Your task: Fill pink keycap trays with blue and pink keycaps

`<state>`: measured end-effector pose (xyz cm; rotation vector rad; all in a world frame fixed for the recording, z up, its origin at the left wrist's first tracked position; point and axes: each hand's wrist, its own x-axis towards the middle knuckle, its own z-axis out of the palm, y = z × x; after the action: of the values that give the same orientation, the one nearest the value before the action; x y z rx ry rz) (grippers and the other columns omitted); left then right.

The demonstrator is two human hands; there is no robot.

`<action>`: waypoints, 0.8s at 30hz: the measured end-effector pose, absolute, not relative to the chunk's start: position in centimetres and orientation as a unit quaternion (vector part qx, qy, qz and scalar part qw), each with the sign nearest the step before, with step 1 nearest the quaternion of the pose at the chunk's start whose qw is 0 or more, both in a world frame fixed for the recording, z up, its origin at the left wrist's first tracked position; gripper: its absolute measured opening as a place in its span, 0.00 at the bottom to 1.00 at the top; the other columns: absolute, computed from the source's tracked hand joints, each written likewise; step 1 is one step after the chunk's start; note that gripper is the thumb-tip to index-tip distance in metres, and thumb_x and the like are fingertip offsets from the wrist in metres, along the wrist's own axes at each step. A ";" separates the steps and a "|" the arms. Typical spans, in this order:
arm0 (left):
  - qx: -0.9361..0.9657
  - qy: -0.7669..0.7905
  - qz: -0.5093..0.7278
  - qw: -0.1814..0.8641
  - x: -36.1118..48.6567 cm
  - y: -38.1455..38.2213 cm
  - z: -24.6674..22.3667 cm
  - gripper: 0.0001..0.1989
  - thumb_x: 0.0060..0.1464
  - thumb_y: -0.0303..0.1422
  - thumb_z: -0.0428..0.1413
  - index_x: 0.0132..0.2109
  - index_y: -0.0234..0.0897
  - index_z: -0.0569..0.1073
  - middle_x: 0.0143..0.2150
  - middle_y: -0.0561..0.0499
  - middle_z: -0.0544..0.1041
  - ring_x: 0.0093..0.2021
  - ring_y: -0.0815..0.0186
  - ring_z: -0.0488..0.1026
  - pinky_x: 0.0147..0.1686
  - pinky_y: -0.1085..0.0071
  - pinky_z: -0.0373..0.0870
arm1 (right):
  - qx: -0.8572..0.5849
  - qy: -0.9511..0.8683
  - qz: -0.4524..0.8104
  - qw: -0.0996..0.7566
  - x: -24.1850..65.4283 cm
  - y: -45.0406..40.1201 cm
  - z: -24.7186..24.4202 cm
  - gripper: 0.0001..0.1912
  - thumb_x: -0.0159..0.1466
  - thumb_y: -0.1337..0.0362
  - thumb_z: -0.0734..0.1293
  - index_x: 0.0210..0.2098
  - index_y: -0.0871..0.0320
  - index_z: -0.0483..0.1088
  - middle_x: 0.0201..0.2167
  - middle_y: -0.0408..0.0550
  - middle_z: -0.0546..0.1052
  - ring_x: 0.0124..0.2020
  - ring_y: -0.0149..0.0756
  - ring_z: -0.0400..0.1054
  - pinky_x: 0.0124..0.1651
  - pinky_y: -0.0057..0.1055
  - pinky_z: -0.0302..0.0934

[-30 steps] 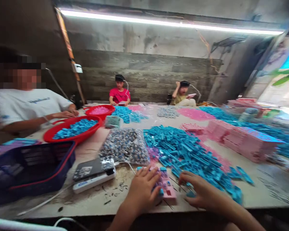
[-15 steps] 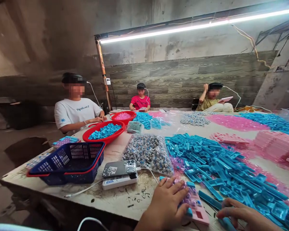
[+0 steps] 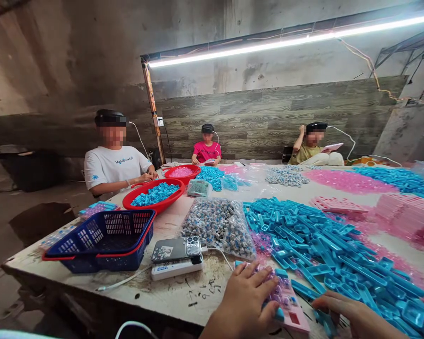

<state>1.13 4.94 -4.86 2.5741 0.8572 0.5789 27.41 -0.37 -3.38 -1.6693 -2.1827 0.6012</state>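
Note:
My left hand (image 3: 245, 296) lies flat with fingers spread over a pink plastic tray (image 3: 296, 322) set with blue and clear purple pieces. The palm and fingers hide much of this tray. Just right of it, my right hand (image 3: 356, 313) is closed, thumb and fingers round a long blue plastic piece (image 3: 324, 324), whose lower end runs out of view. Beyond that hand spreads a large heap of blue plastic pieces (image 3: 325, 249), with another blue strip (image 3: 304, 288) lying at its near edge.
A navy basket (image 3: 120, 263) and a phone (image 3: 175, 248) on a white box stand to the left. Behind them are a clear bag of small grey parts (image 3: 215, 223) and red basins (image 3: 169, 202). Pink trays (image 3: 403, 214) are stacked at right. Three people sit across the table.
My right hand has shifted slightly left with its fingers round the blue piece, which is now tilted differently. My left hand stays on the tray. The view has moved a little.

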 end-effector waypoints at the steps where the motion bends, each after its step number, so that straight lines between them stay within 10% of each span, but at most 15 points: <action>1: 0.913 0.304 0.204 0.179 1.1 4.9 -4.9 0.25 0.61 0.49 0.41 0.62 0.51 0.55 0.64 0.57 0.57 0.65 0.58 0.48 0.62 0.50 0.45 | -0.586 -0.767 0.199 0.169 27.4 -0.4 -3.6 0.22 0.44 0.72 0.65 0.37 0.48 0.75 0.36 0.46 0.78 0.37 0.42 0.73 0.41 0.31 0.68; 24: 0.935 0.283 0.205 0.058 1.4 5.6 -4.7 0.21 0.61 0.42 0.45 0.61 0.49 0.59 0.62 0.54 0.62 0.62 0.57 0.56 0.58 0.54 0.54 | -0.547 -0.787 0.123 0.256 22.5 0.4 -0.5 0.14 0.50 0.72 0.66 0.37 0.58 0.65 0.34 0.46 0.72 0.36 0.34 0.66 0.41 0.31 0.61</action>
<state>1.43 5.65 -4.70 2.8335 0.8590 0.6197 22.55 0.39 -0.45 -1.4861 -2.1376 0.3328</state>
